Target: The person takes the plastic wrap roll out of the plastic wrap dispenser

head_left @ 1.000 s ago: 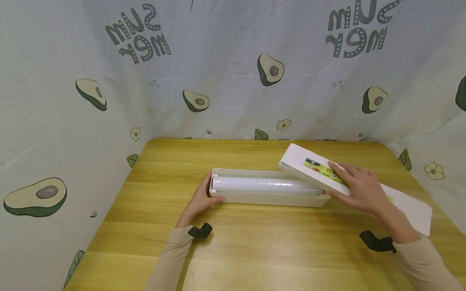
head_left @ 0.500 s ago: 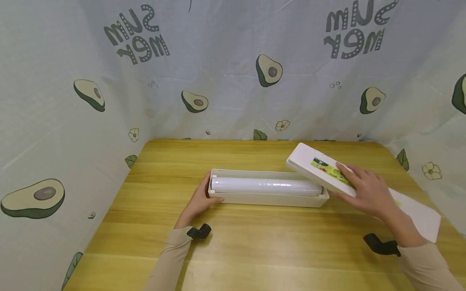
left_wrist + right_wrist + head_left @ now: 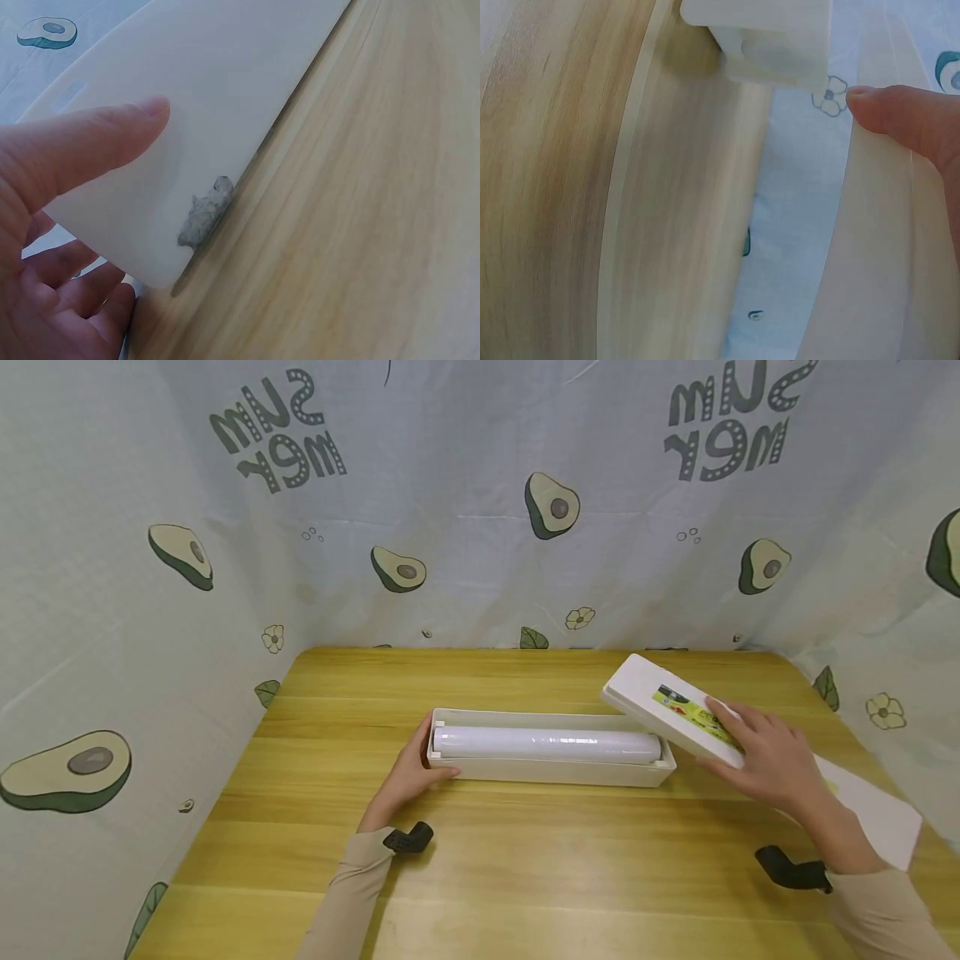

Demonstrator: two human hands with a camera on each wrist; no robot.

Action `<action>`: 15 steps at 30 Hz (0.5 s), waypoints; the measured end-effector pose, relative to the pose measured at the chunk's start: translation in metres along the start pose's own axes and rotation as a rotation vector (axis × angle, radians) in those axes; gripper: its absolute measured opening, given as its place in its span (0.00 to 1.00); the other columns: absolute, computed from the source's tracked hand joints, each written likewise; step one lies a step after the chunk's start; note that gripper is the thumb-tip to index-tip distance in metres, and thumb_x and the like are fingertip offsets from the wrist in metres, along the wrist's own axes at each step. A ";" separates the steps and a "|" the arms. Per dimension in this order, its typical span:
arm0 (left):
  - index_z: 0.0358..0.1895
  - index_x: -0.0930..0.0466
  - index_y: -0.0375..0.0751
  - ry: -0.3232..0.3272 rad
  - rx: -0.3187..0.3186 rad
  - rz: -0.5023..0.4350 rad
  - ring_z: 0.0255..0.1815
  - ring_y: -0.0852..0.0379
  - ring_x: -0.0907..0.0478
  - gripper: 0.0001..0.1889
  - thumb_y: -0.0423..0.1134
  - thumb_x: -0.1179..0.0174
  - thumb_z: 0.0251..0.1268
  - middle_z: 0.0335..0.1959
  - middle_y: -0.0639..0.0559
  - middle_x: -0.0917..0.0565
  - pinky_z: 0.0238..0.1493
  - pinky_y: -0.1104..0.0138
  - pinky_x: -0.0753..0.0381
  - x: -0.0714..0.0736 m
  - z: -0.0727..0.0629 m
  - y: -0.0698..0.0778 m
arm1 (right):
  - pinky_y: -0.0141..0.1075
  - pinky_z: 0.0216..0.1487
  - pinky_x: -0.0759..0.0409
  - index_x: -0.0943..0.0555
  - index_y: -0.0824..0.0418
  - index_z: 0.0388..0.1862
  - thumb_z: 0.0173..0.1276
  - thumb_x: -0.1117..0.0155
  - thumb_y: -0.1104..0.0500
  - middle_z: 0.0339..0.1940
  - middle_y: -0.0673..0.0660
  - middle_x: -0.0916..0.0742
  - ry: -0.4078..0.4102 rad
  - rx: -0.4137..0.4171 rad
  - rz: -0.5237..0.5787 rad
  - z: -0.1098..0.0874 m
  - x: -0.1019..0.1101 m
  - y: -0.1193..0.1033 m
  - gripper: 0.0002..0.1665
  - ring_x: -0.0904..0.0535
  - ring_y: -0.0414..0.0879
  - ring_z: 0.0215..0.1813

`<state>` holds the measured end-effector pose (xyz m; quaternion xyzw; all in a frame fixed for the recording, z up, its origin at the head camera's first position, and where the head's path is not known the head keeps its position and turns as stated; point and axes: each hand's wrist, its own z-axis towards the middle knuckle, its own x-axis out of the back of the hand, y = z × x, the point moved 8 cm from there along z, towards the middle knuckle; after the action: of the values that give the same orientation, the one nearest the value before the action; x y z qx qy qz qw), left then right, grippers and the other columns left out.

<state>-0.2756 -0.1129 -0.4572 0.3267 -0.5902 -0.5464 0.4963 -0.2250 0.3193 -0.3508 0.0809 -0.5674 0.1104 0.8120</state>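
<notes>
A long white box (image 3: 555,771) without its cover lies across the table, with a roll of clear film (image 3: 540,743) inside. My left hand (image 3: 408,768) grips the box's left end, thumb on the near wall and the other fingers round the end. In the left wrist view a grey smudged patch (image 3: 206,214) shows on the box wall (image 3: 187,97). My right hand (image 3: 772,768) holds the long white lid (image 3: 637,685), which bears a yellow-green label (image 3: 686,706). That lid is raised and slanted, apart from the box's right end. The right thumb (image 3: 892,109) lies along its edge.
Under everything is a wooden table (image 3: 525,868), bordered at the back and sides by a pale curtain (image 3: 465,602) printed with avocados. A black wrist camera (image 3: 408,837) sits on the left wrist, and another black camera (image 3: 791,868) on the right.
The right hand has carried the lid to the right, uncovering the right end of the box and roll. The left hand keeps its grip on the box.
</notes>
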 end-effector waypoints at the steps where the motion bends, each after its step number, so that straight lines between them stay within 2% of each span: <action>1: 0.76 0.61 0.44 0.001 0.003 -0.002 0.66 0.44 0.35 0.55 0.28 0.31 0.49 0.72 0.42 0.41 0.63 0.58 0.30 0.000 0.000 0.000 | 0.65 0.41 0.34 0.48 0.46 0.76 0.51 0.33 0.35 0.59 0.69 0.27 -0.002 -0.002 -0.002 -0.001 0.000 0.001 0.57 0.30 0.71 0.51; 7: 0.76 0.60 0.46 0.011 0.010 -0.015 0.67 0.45 0.36 0.54 0.27 0.32 0.49 0.72 0.42 0.40 0.63 0.61 0.30 0.000 -0.001 -0.004 | 0.65 0.40 0.33 0.48 0.46 0.76 0.50 0.32 0.36 0.59 0.69 0.26 0.000 -0.010 -0.004 -0.004 0.000 0.004 0.57 0.29 0.71 0.50; 15: 0.76 0.60 0.44 0.011 0.017 -0.013 0.66 0.44 0.35 0.54 0.27 0.32 0.48 0.72 0.41 0.40 0.62 0.61 0.30 0.000 -0.001 0.001 | 0.64 0.38 0.34 0.48 0.47 0.76 0.50 0.32 0.37 0.59 0.70 0.27 -0.002 -0.041 -0.002 -0.007 0.001 0.010 0.57 0.30 0.71 0.51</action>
<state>-0.2748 -0.1135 -0.4566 0.3377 -0.5900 -0.5426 0.4933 -0.2207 0.3305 -0.3523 0.0650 -0.5703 0.0978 0.8130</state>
